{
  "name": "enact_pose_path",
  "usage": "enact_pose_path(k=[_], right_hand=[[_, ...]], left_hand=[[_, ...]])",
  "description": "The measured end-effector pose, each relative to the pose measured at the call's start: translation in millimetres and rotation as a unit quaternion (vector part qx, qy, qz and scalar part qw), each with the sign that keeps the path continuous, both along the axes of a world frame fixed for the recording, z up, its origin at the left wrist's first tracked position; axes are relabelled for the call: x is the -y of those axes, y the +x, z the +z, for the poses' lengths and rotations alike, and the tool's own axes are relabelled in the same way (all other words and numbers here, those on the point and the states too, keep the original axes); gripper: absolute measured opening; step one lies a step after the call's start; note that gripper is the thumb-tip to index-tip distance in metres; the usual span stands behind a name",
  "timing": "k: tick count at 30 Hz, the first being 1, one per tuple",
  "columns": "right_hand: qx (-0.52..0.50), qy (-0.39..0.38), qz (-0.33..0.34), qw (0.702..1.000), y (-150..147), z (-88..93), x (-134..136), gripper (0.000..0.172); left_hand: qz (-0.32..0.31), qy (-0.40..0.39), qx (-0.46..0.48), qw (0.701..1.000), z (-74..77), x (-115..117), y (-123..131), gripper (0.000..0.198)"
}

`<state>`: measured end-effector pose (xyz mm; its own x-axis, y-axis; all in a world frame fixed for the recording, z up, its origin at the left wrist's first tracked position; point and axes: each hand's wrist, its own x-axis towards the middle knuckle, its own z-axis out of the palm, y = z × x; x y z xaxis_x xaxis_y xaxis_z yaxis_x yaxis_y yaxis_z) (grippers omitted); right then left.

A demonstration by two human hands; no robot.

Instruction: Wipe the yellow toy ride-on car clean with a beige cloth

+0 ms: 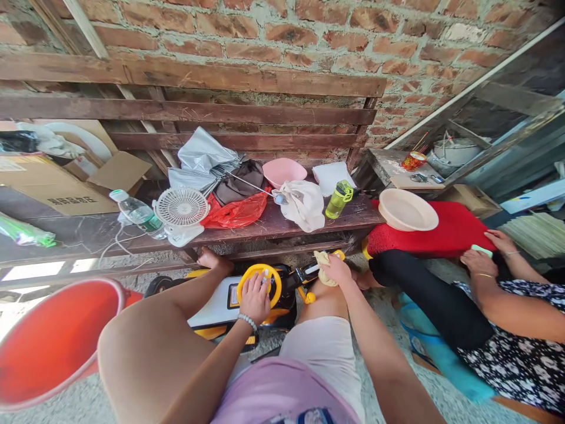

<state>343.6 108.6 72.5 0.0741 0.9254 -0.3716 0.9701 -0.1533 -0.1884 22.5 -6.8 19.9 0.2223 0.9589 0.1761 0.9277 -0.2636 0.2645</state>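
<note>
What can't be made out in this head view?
Head view:
Yellow-and-black device: lower part hidden by the person's legs, ring centre by the left hand.
Pale cloth in the right hand: folds hide what it wraps, if anything.
Pale green item in a co-worker's hand: mostly hidden by fingers.
Orange tub: cut off by the left edge.
Carton: printing too blurred to read.
</note>
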Motion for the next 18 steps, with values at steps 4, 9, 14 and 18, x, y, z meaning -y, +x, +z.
enact_pose_path(k=[4, 9, 14, 18], right_hand=[[0.025, 0.029, -0.025, 0.999, 21.9, -3.8, -5.9, 0.032], [0.032, 0.048, -0.012, 0.998, -11.8, -3.9, 10.1, 0.029], [-0.049, 0.067, 0.043, 0.996, -55.6, 0.4, 41.1, 0.026], [-0.050, 0.060, 0.056, 0.995, -63.2, 3.7, 45.5, 0.025]], left_hand=[[0.001, -0.001, 0.001, 1.000, -2.6, 0.0, -0.3, 0.054], [0.009, -0.008, 0.000, 1.000, -1.5, -1.4, 0.4, 0.053], [0.007, -0.011, 0.000, 1.000, -1.4, -1.7, 0.2, 0.052], [0.009, -0.012, -0.004, 1.000, -1.5, -1.4, 0.3, 0.053]])
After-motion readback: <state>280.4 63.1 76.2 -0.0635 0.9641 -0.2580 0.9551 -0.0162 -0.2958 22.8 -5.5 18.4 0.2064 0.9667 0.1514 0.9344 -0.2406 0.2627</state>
